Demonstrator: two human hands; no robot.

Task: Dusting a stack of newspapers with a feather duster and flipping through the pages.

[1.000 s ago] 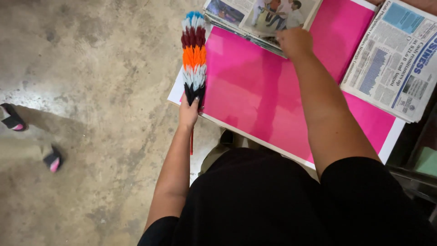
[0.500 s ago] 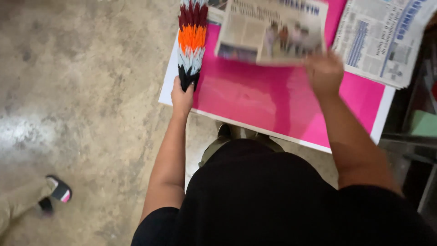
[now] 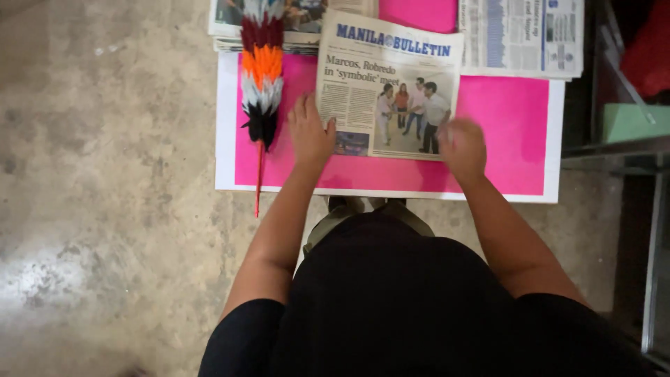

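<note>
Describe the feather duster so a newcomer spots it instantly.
Start at the pink sheet on the concrete floor. Along its left edge, beside the left hand, lies the feather duster. Only it has banded maroon, orange, white and black feathers on a thin red stick.

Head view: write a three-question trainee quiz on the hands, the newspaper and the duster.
1. True or false: the feather duster lies on the pink board, held by neither hand.
2. Which hand rests at the left edge of the folded newspaper? A) left hand B) right hand C) neither
3. Fill in: the duster's thin red handle juts past the board's near edge, over the concrete ____.

Key:
1. True; it lies just left of the left hand.
2. A; the right hand is at the paper's lower right corner.
3. floor.
</note>
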